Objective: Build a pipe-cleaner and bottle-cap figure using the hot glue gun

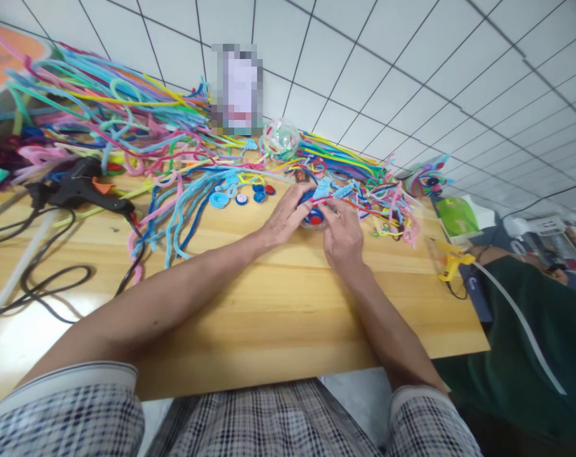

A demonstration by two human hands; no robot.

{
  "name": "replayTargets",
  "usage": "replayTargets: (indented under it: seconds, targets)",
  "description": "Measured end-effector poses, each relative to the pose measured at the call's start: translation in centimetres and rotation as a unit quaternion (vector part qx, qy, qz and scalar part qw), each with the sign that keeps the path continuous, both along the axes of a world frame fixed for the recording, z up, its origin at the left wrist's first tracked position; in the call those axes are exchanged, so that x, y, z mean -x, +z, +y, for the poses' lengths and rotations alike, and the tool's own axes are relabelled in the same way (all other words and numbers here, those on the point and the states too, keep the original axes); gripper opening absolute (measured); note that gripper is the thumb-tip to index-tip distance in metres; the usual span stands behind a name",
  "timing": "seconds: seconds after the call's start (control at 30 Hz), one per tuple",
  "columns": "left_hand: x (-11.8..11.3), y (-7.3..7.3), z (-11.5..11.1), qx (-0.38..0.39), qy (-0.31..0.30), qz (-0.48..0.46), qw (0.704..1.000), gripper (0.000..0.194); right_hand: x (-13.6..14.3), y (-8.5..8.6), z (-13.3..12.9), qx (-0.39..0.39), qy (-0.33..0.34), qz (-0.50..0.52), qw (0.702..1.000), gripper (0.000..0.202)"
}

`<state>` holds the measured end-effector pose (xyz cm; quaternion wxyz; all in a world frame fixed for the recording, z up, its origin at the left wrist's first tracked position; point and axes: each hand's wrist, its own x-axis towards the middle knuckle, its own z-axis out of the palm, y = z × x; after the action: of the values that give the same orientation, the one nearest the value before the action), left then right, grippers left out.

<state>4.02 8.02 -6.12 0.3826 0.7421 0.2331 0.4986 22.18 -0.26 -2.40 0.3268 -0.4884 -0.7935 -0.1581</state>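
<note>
Both of my hands are closed around a small round craft piece made of blue pipe cleaner with a red coiled disc [316, 219] on its near side. My left hand [288, 216] grips its left side, fingers curled over the top. On the right, my right hand [344, 236] presses fingers and thumb against it, with a red pipe cleaner passing by its fingertips. Light blue fuzzy pieces [322, 189] show just above the fingers. Much of the craft piece is hidden by my hands. Several coiled discs, including a light blue one [218, 200], lie left of my left hand.
A black glue gun [85, 187] with a looping cord lies at left, near heaped pipe cleaners [126, 114]. Behind my hands are a clear ball [281, 138] and a blurred-out upright device [240, 89]. A yellow glue gun [452, 259] and a person in dark green [530, 330] are at right.
</note>
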Motion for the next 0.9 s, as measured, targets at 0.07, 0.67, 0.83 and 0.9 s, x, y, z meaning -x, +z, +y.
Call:
replayTargets:
  seconds: [0.07,0.67,0.83,0.9]
  targets:
    - [0.09,0.02,0.03,0.004,-0.004,-0.003,1.0,0.053,-0.09,-0.06,0.06,0.003,0.002,-0.003,1.0,0.052]
    - [-0.02,0.32,0.06,0.035,0.01,-0.012,0.999,0.052,0.29,0.23,0.18,0.013,-0.002,0.017,1.0,0.05]
    - [-0.33,-0.33,0.55,0.045,0.017,-0.017,0.999,0.051,0.27,0.22,0.14,-0.012,-0.009,0.014,1.0,0.052]
    - [-0.36,-0.53,0.63,0.044,0.022,-0.014,0.999,0.054,0.15,0.16,0.13,-0.017,-0.026,0.014,0.999,0.053]
